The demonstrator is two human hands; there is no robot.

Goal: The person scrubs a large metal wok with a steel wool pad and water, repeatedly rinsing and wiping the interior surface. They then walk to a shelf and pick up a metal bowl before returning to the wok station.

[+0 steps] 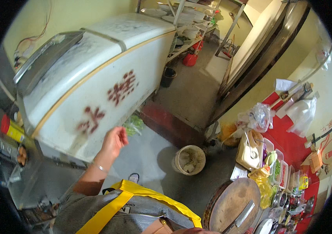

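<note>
My left hand (115, 142), with a bracelet at the wrist, is held out in front of the white chest freezer (142, 64). Its fingers are curled, and I see nothing in them, though the palm side is hidden. Just beyond the fingertips, green leafy vegetables in a clear plastic bag (133, 125) lie low beside the freezer; whether hand and bag touch is unclear. Only a sliver of skin, apparently my right hand (195, 231), shows at the bottom edge near a round wooden chopping block (233, 201). A cleaver (244, 214) lies on that block.
A whitish bucket with scraps (188, 160) stands on the floor ahead. Plastic tubs of chopped vegetables (277, 168) and a yellow plastic bag (261, 181) crowd the red-covered counter (284, 131) at right. Shelves of plates (185, 17) stand beyond the freezer; a dark bucket (169, 76) sits below.
</note>
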